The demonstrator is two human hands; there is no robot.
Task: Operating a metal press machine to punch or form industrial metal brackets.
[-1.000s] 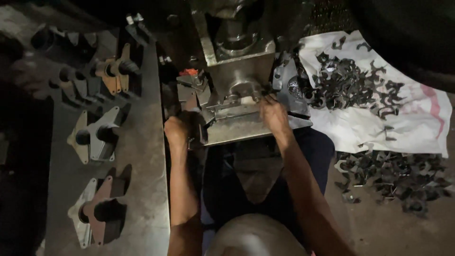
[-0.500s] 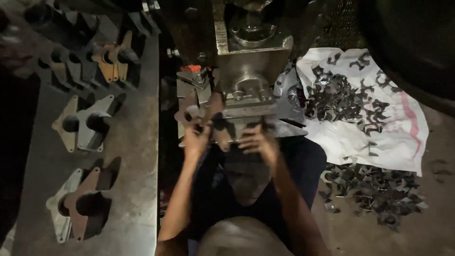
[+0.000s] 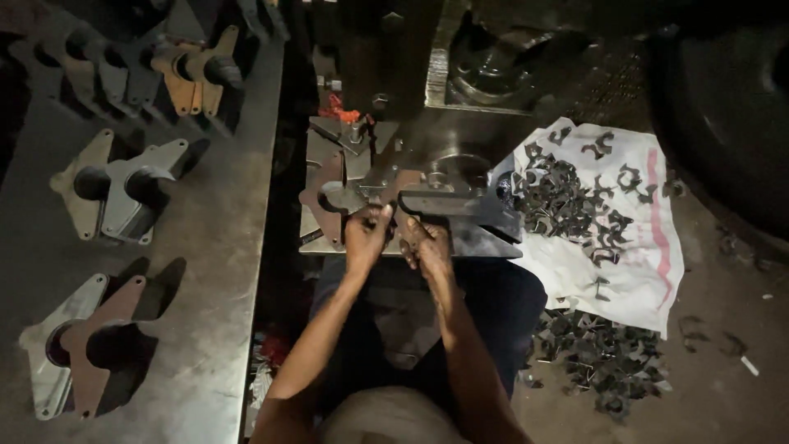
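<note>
Both hands meet in the middle of the frame at the front of the press plate (image 3: 460, 238). The left hand (image 3: 366, 234) pinches a small metal piece (image 3: 380, 215); whether the right hand (image 3: 423, 238) grips anything cannot be told. Next, careful placing seems needed. A white cloth (image 3: 641, 271) at right holds many dark metal pieces (image 3: 567, 201)

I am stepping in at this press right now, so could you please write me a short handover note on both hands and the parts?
Left hand: fingers pinched at the press bed, beside a rusty flanged plate.
Right hand: at the front edge of the dark die block; what it holds cannot be told.
Small dark stampings lie on the white sack; a further pile is on the floor.
Flanged brackets sit on the steel table.
Done or left: cannot tell.
</note>
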